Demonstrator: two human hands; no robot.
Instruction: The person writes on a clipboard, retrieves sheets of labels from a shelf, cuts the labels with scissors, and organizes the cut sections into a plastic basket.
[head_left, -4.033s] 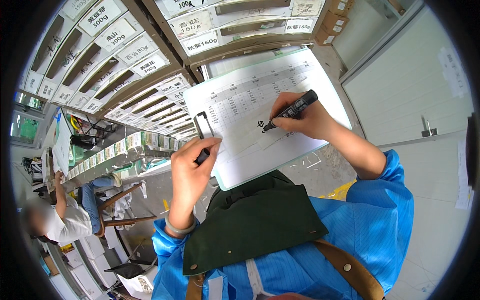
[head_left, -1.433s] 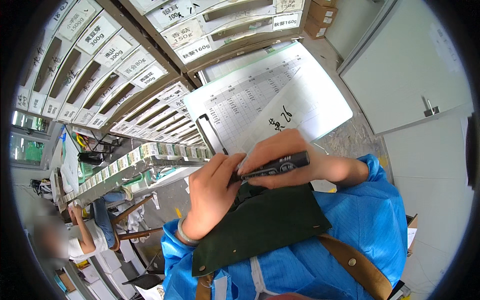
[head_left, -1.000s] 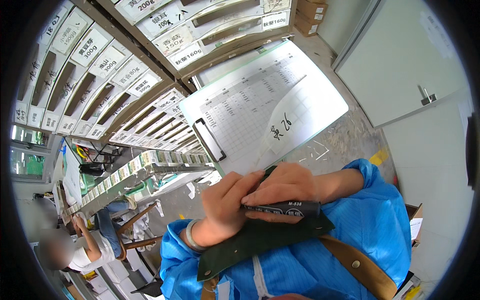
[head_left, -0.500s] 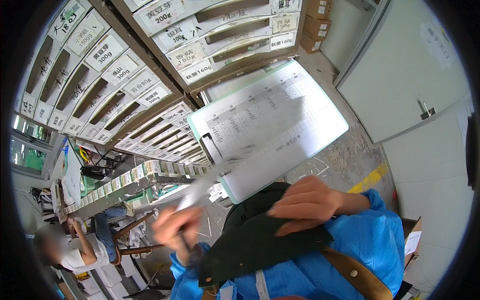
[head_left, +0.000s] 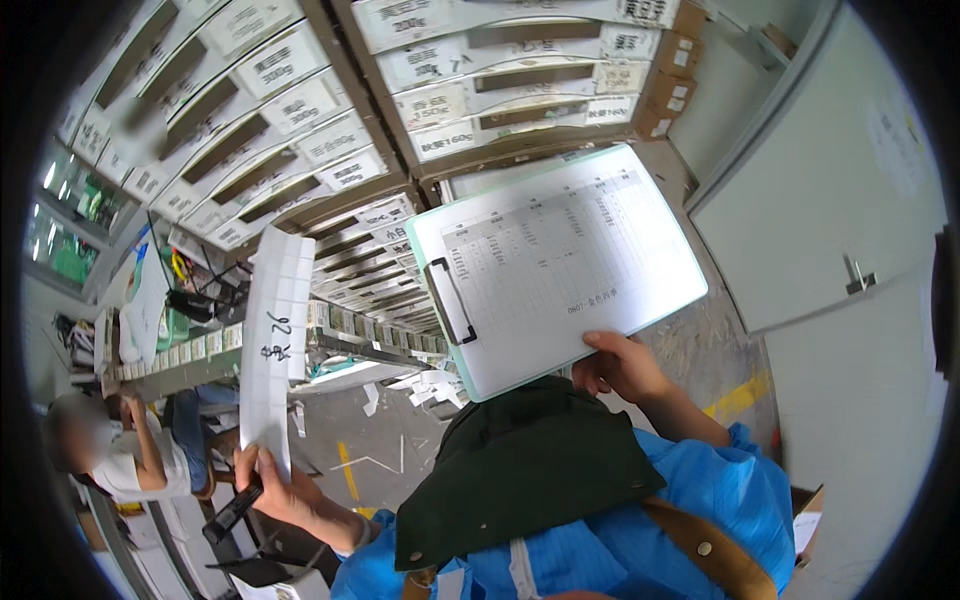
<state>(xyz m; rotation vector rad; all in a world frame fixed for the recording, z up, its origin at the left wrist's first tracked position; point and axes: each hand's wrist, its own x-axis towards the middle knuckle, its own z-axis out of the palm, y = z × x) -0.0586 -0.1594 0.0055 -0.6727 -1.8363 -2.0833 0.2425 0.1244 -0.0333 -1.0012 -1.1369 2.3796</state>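
Observation:
My left hand (head_left: 280, 495), closed, pinches the lower end of a long white strip of label paper (head_left: 268, 400) with handwriting across it. The strip stands nearly upright and is divided by lines. A thick black marker (head_left: 232, 512) sits in the same hand, pointing down and left. My right hand (head_left: 625, 368) grips the near edge of a pale green clipboard (head_left: 422, 240), thumb on top and the other fingers partly hidden beneath. On the clipboard lies a printed table sheet (head_left: 545, 285), beside a black metal clip (head_left: 450, 300).
Labelled drawer shelves (head_left: 250, 130) rise ahead and to the left. A grey door (head_left: 820, 200) with a handle stands at the right. Cardboard boxes (head_left: 670, 90) are stacked at the far end. Paper scraps (head_left: 430, 385) litter the floor. Another person (head_left: 150, 465) sits at lower left.
My left hand has swung left with the paper strip, away from in front of the clipboard. My right hand, earlier apart from the clipboard, now grips its near edge.

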